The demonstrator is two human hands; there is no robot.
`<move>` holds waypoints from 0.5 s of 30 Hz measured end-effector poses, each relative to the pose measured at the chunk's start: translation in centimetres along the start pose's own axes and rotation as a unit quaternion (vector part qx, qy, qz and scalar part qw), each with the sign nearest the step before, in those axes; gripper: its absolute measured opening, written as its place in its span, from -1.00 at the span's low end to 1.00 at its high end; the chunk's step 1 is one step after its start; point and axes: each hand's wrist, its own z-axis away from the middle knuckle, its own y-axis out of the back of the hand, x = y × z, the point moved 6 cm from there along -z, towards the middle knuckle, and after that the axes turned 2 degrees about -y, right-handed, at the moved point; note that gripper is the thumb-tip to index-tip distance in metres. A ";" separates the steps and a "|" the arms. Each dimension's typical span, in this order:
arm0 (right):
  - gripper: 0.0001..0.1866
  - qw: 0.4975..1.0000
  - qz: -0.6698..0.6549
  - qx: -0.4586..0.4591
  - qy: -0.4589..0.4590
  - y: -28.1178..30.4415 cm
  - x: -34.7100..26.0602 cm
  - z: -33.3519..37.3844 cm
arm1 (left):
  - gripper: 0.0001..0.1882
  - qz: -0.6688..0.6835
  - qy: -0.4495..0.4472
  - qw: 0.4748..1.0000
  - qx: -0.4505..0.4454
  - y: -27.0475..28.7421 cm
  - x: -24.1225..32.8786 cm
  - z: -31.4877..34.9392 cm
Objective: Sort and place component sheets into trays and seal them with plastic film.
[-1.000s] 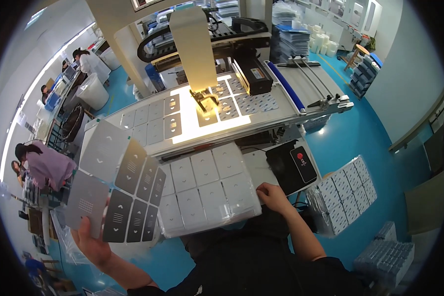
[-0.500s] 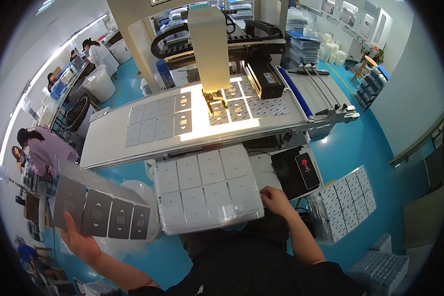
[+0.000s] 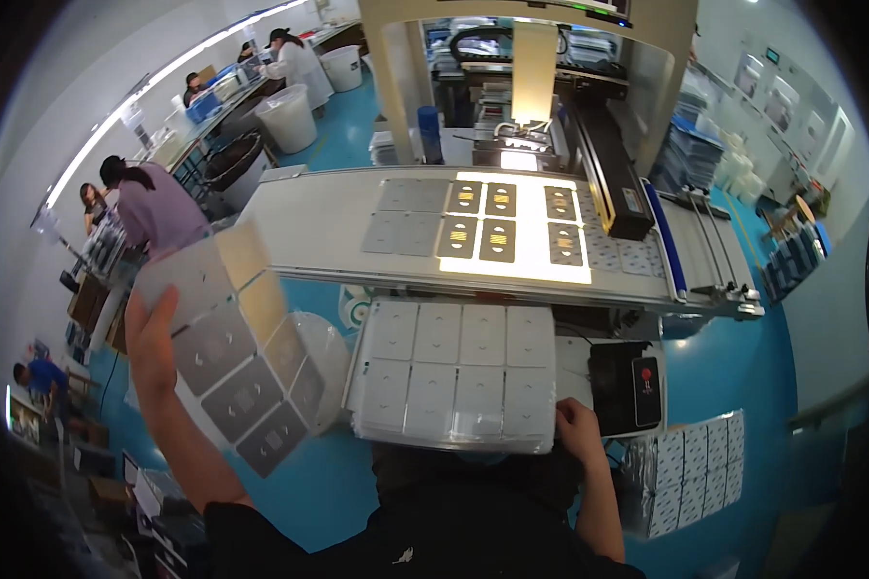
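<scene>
Raised at the left, my left hand (image 3: 154, 352) grips a clear plastic sheet (image 3: 227, 333) bearing rows of grey rectangular panels with small arrow and grid marks. The sheet is tilted and slightly blurred, with light passing through its upper part. In front of my body lies a thick stack of similar sheets (image 3: 454, 372) with pale panels. My right hand (image 3: 577, 429) is at that stack's right edge, its fingers curled in against it; what they pinch, if anything, is hidden.
Beyond the stack runs a machine bed (image 3: 319, 227) with a brightly lit area, panels laid on it and a machine head (image 3: 536, 87) above. A black box (image 3: 620, 386) stands right of the stack; a patterned sheet pile (image 3: 695, 473) sits lower right. Co-workers are at a far-left bench.
My left hand has lifted and turned the sheet to a steeper tilt. The machine head has moved back from the lit panels. My view has shifted left; my right hand stays by the stack.
</scene>
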 end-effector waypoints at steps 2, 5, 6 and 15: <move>-0.75 1.000 -0.008 0.009 -0.016 -0.4 0.9 -0.2 | -0.62 -0.005 -0.052 0.998 -0.035 -1.7 1.3 -1.6; -0.76 1.000 -0.004 0.019 -0.009 -0.5 0.8 -0.3 | -0.63 0.005 -0.063 0.996 -0.063 -2.9 1.6 -5.2; -0.76 1.000 -0.005 0.016 -0.004 -0.6 0.6 -0.4 | -0.63 0.003 -0.065 0.996 -0.057 -3.3 2.2 -6.1; -0.77 0.998 0.017 0.034 -0.047 -0.2 1.0 -0.3 | -0.65 0.165 0.039 0.983 0.064 -6.6 -9.8 -24.2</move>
